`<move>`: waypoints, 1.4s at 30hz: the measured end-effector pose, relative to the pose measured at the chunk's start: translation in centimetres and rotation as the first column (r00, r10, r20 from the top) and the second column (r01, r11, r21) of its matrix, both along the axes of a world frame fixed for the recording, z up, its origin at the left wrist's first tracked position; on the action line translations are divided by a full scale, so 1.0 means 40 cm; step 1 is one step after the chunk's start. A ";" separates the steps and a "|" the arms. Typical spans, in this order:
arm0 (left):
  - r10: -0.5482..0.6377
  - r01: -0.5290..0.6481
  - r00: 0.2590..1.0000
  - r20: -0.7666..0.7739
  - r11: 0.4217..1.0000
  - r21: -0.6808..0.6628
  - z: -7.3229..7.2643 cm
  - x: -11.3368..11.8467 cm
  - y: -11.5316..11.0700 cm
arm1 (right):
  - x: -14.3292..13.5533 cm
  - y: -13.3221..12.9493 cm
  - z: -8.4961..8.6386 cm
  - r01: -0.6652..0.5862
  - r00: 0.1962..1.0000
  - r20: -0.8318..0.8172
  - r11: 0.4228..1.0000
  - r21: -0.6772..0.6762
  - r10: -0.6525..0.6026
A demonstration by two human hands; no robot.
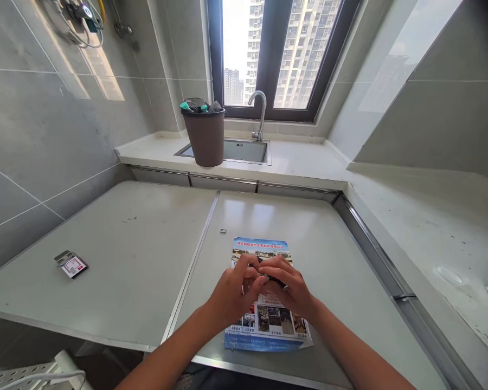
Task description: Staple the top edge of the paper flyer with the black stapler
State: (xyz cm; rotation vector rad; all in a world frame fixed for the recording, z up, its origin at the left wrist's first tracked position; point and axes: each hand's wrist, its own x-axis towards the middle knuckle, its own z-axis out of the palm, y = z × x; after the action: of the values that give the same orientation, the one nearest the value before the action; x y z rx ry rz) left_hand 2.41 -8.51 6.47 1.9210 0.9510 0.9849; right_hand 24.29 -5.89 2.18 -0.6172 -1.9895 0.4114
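Observation:
My left hand (238, 284) and my right hand (288, 284) meet above a printed flyer (264, 343) on the folding table. Between their curled fingers is a small, dark, slim object (277, 281); its kind is mostly hidden by the fingers. Near my left thumb tip shows a small pale green bit (265, 277), and I cannot tell whether it belongs to the dark object. Both hands are closed on the dark object. Just beyond the flyer's upper left corner lie small silvery pieces (223, 231), too small to name.
A small flat packet (72, 265) lies on the left table half. Behind the table, a brown bin (205, 138) with rubbish stands at the sink (244, 150), beside a tap (261, 116). Dark crumbs (129, 219) dot the left tabletop (106, 303). A white counter (431, 216) runs along the right.

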 end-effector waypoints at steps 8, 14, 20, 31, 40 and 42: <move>-0.126 0.123 0.989 -0.074 0.991 -0.047 0.029 0.030 0.048 | 0.001 0.000 0.029 -0.035 0.981 -0.189 0.999 0.015 0.038; 0.028 -0.030 0.982 -0.185 1.000 -0.008 0.029 -0.017 0.153 | 0.124 0.087 0.030 0.254 0.924 -0.224 0.934 -0.251 -0.311; 0.448 -0.322 0.787 -0.423 0.884 0.338 -0.144 -0.167 0.337 | 0.300 0.195 -0.056 0.732 0.645 0.125 0.562 -0.385 -0.754; 0.380 -0.239 0.805 -0.455 0.911 0.337 -0.227 -0.171 0.330 | 0.341 0.262 -0.163 0.734 0.676 0.347 0.637 -0.234 -0.651; 0.283 -0.257 0.948 -0.145 0.950 0.176 -0.197 -0.155 0.310 | 0.267 0.228 -0.100 0.638 0.770 0.175 0.744 -0.200 -0.613; 0.260 -0.240 0.957 -0.128 0.959 0.149 -0.184 -0.153 0.300 | 0.239 0.211 -0.085 0.578 0.814 0.170 0.804 -0.141 -0.555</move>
State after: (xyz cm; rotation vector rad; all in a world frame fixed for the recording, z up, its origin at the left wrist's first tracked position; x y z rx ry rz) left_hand -3.71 3.49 -0.91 2.0399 1.2674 1.0854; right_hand 33.84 2.56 -1.20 -1.3442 -1.7714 0.1886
